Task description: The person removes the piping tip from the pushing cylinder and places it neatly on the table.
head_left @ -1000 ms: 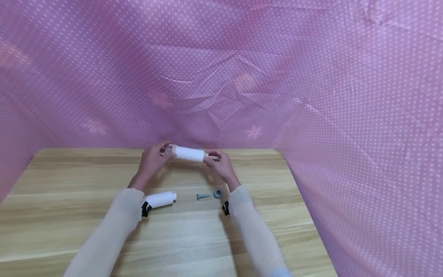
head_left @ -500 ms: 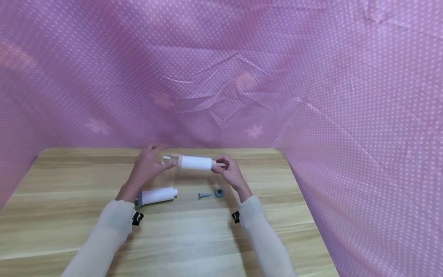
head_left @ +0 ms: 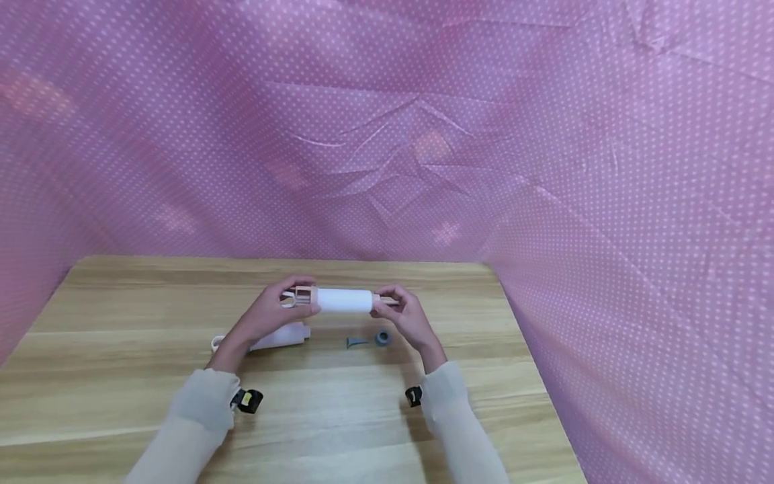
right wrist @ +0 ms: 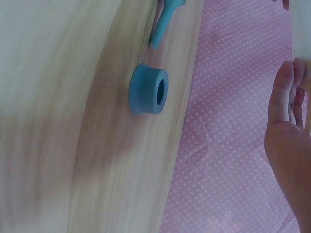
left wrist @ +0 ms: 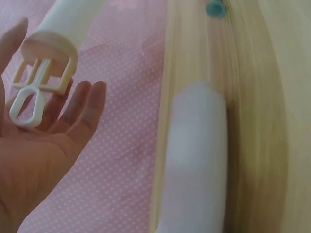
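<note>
Both hands hold a white syringe-like tube (head_left: 345,300) level above the table. Its left end has a beige open frame (left wrist: 57,80) with a white loop handle (left wrist: 28,108) sticking out. My left hand (head_left: 273,312) holds that end between thumb and fingers. At the other end, a narrow beige tip is pinched by my right hand (head_left: 412,323); it is only partly seen in the right wrist view. A second white tube (left wrist: 195,160) lies on the table, partly behind my left hand in the head view. To its right lie a small blue-grey cone (head_left: 357,342) and a blue-grey ring-shaped collar (right wrist: 148,89).
The wooden table (head_left: 326,417) has its far edge against a pink dotted cloth (head_left: 387,134), which hangs behind and along the right side. A black wrist camera (head_left: 248,400) sits on the left sleeve, another (head_left: 414,396) on the right.
The held tube has come nearer and slightly right, turning more level. My left hand opened away from its loop end half a second ago and has closed round the frame again. Right hand keeps its hold.
</note>
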`<state>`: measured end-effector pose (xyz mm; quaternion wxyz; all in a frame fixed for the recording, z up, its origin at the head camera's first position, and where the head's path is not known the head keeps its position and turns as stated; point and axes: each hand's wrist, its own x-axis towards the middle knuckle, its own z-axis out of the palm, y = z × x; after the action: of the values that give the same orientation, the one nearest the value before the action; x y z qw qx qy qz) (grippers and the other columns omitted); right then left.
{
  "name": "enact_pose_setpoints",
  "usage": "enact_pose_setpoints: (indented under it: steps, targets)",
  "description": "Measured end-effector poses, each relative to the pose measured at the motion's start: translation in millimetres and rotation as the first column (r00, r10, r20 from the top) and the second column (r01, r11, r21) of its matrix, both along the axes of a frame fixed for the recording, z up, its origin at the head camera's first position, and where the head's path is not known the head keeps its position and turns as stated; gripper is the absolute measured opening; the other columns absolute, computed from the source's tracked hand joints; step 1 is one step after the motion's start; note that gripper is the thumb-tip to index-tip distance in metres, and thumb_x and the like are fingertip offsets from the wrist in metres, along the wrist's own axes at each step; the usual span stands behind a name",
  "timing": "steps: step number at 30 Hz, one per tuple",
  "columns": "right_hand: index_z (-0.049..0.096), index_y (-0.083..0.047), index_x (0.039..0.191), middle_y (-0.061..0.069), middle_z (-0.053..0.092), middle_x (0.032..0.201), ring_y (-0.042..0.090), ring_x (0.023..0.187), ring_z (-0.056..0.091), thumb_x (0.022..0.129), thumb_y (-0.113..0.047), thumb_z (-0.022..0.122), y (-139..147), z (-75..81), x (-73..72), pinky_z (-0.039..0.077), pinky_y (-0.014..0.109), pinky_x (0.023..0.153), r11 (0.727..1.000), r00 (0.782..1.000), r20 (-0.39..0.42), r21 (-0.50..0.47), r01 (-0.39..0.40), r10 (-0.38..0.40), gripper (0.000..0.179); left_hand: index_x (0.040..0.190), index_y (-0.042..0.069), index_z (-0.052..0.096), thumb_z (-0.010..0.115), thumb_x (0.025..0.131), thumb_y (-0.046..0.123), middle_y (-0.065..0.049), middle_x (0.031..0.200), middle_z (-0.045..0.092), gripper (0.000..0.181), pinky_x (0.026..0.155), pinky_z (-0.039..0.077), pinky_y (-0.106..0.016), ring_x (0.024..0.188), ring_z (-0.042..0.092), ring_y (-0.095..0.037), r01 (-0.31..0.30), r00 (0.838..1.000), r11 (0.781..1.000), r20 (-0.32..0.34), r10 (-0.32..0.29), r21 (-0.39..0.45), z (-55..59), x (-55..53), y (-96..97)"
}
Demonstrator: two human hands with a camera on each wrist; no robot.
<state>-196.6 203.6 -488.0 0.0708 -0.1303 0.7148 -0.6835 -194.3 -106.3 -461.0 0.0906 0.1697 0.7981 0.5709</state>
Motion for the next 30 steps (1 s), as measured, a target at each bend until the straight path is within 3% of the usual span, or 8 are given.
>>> enact_pose_setpoints:
  steps: [3, 7, 18, 21, 25, 30]
  targets:
    - [0.057, 0.01, 0.122, 0.021, 0.061, 0.123, 0.023, 0.088, 0.07, 0.097, -0.004, 0.067, -2, 1.2, 1.6, 0.055, 0.055, 0.093, 1.0, 1.0, -0.01, -0.01, -0.005, 0.005, 0.03, 0.135, 0.011, 0.059, 0.077, 0.092, 0.03, -0.011, 0.127, 0.062, 0.051, 0.093, 0.05, -0.045, 0.116, 0.055, -0.029, -0.028, 1.0, 0.998, 0.015, 0.027, 0.062, -1.6, 3.7, 1.5]
    - [0.057, 0.009, 0.12, 0.018, 0.062, 0.119, 0.021, 0.087, 0.07, 0.097, -0.004, 0.066, -3, 2.5, 3.6, 0.057, 0.049, 0.091, 0.999, 1.0, -0.007, -0.034, -0.004, 0.004, 0.028, 0.133, 0.008, 0.059, 0.079, 0.09, 0.026, -0.013, 0.123, 0.062, 0.05, 0.082, 0.055, -0.036, 0.109, 0.057, -0.029, -0.054, 0.998, 0.993, 0.022, 0.052, 0.102, -2.0, 8.0, 2.7]
    - [0.057, 0.011, 0.122, 0.022, 0.06, 0.122, 0.019, 0.089, 0.069, 0.097, 0.0, 0.065, -11, 2.8, 10.7, 0.06, 0.036, 0.083, 0.999, 0.999, -0.042, -0.035, -0.026, 0.025, 0.029, 0.131, 0.01, 0.062, 0.082, 0.087, 0.026, -0.012, 0.125, 0.062, 0.05, 0.083, 0.051, -0.036, 0.108, 0.055, -0.029, -0.118, 0.993, 0.987, 0.042, 0.114, 0.111, -4.4, 15.2, -1.1]
    - [0.059, 0.01, 0.122, 0.022, 0.06, 0.122, 0.028, 0.09, 0.069, 0.097, 0.0, 0.066, -14, 3.0, 12.7, 0.06, 0.032, 0.079, 1.0, 0.998, -0.066, -0.019, -0.022, 0.021, 0.028, 0.13, 0.009, 0.062, 0.082, 0.088, 0.026, -0.011, 0.125, 0.061, 0.05, 0.085, 0.05, -0.037, 0.108, 0.053, -0.027, -0.136, 0.991, 0.985, 0.031, 0.133, 0.109, -5.5, 17.2, -2.9]
    - [0.061, 0.01, 0.122, 0.021, 0.061, 0.122, 0.043, 0.091, 0.068, 0.097, -0.001, 0.066, -19, 5.3, 16.0, 0.061, 0.035, 0.079, 1.0, 0.996, -0.088, -0.007, -0.016, 0.015, 0.027, 0.128, 0.006, 0.063, 0.082, 0.087, 0.023, -0.013, 0.121, 0.06, 0.048, 0.082, 0.053, -0.035, 0.105, 0.055, -0.027, -0.166, 0.986, 0.977, 0.009, 0.167, 0.137, -8.3, 18.9, -4.3]
    - [0.063, 0.01, 0.12, 0.026, 0.062, 0.12, 0.028, 0.085, 0.07, 0.096, 0.001, 0.067, -23, 6.8, 17.6, 0.061, 0.042, 0.08, 1.0, 0.995, -0.1, -0.006, 0.016, -0.017, 0.026, 0.125, -0.002, 0.062, 0.081, 0.086, 0.012, -0.016, 0.113, 0.06, 0.045, 0.075, 0.057, -0.027, 0.098, 0.06, -0.022, -0.165, 0.985, 0.964, -0.01, 0.171, 0.209, -11.0, 19.7, -4.2]
